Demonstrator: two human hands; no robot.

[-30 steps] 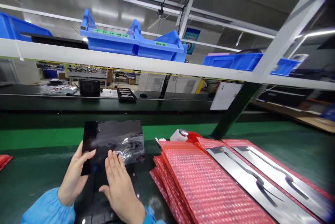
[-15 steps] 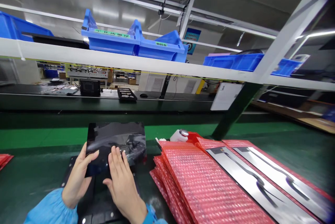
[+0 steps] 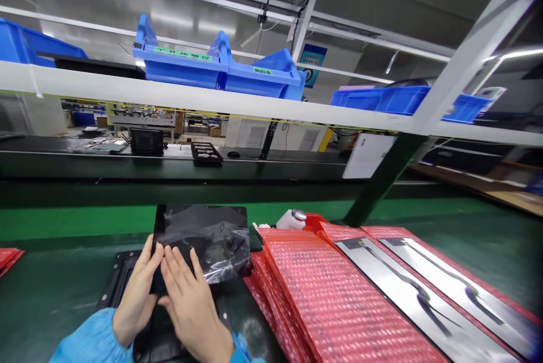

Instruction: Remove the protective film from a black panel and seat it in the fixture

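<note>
My left hand [image 3: 138, 298] grips a glossy black screen panel [image 3: 201, 227] by its left edge, thumb on the near face. The panel stands tilted up, and a wrinkled clear film [image 3: 227, 258] shows over its lower right part. Against the panel's left part lies my right hand [image 3: 190, 303], fingers stretched out flat, close beside the left thumb. Beneath both hands sits a black frame or housing [image 3: 112, 281] with small round studs along its rim. My forearms and hands hide much of it.
Right of the panel is a stack of red bubble-wrap sleeves [image 3: 314, 289], with silver-backed panels [image 3: 407, 289] carrying dark ribbon cables beyond. A white bottle [image 3: 292, 219] stands behind the stack. Overhead, a white shelf beam [image 3: 254, 103] bears blue bins [image 3: 182, 69]. A dark green post [image 3: 384, 182] rises at right.
The panel has shifted right and slightly down with my left hand. My right hand has slid left across its face, closer to the left hand. More of the housing shows.
</note>
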